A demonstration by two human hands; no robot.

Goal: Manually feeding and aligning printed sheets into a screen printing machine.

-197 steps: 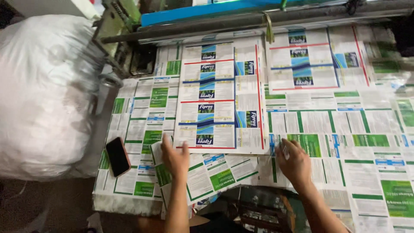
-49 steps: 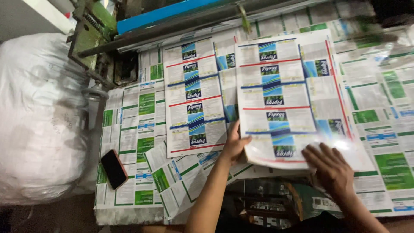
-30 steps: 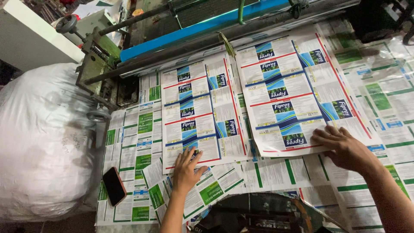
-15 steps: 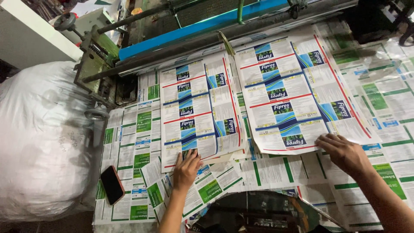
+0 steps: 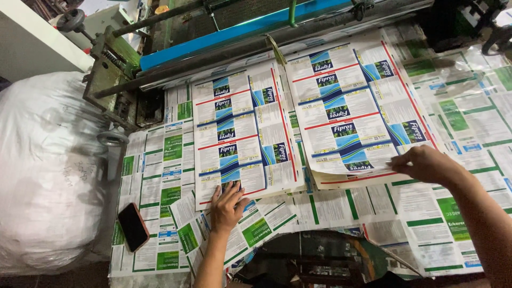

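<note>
Two bare hands work over a table papered with green-and-white printed sheets (image 5: 426, 224). Nearest, the left hand (image 5: 226, 205) lies flat, fingers spread, pressing the lower edge of the left stack of blue-and-red printed sheets (image 5: 240, 138). The right hand (image 5: 424, 164) pinches the near edge of the right stack (image 5: 352, 112). A dark phone (image 5: 133, 226) lies left, beside a white sack (image 5: 48, 170). Beyond runs a blue machine bar (image 5: 240, 33).
</note>
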